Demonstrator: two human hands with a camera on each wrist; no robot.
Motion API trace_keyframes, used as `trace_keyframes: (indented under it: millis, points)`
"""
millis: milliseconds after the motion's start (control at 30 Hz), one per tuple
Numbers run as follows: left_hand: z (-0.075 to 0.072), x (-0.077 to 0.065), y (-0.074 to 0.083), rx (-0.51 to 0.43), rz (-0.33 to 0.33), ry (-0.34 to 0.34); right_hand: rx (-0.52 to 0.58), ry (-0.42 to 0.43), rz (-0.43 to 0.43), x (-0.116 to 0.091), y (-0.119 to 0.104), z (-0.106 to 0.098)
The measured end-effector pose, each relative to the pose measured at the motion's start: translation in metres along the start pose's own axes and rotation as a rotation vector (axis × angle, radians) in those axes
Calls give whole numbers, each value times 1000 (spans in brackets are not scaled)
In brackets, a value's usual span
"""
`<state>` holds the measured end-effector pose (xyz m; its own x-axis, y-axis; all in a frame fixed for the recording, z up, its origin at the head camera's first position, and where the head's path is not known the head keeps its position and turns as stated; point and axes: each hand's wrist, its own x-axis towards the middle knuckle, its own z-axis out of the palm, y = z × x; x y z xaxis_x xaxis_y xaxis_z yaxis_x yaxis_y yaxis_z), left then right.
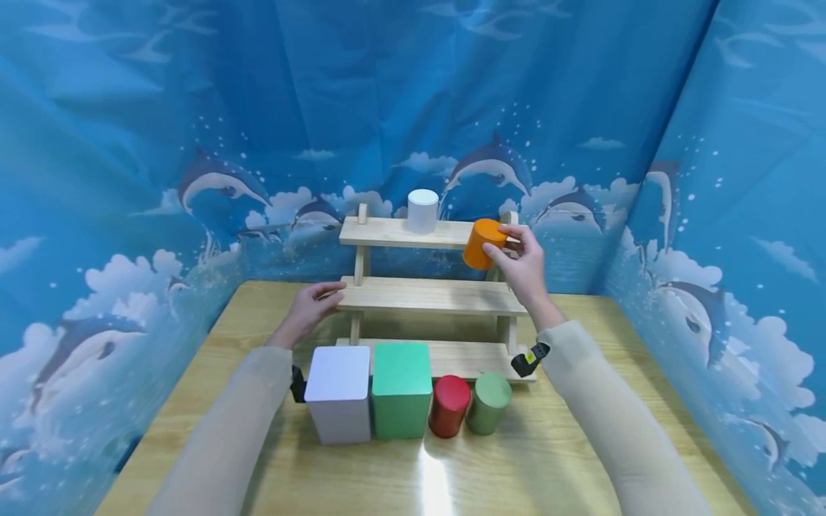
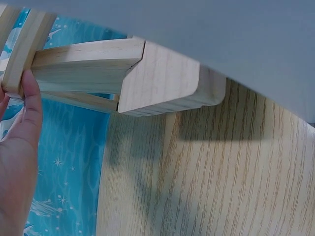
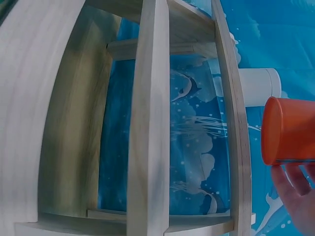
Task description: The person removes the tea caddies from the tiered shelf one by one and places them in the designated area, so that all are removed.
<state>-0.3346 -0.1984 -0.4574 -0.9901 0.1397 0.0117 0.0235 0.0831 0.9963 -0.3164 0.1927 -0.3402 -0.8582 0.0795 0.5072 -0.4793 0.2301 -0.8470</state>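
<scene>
Pale wooden three-tier stand, its middle shelf pinched at the left end by my left grip. On its top shelf stands a white cylinder; farther right, my right grip clasps a plain orange cylinder by its right side, just off that shelf's right half, long axis leaning from upright. In front of the stand, on the yellowish wood-grained bench, come a pale grey box, bright green box, dark red cylinder and dull green cylinder. Blue dolphin-printed curtain hangs behind the stand.
</scene>
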Motion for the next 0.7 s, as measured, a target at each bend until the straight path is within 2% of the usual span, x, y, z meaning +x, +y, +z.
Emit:
trace_keyframes:
  millis: [200, 333, 700]
  points:
    - [1, -4, 3, -35, 4, -18, 7, 5, -28, -11, -2, -3]
    - [-1, 0, -2, -31, 7, -17, 0, -6, -19, -19, -6, -6]
    - [-1, 1, -1, -39, -14, -35, -57, -42, -43, -38, -10, -12]
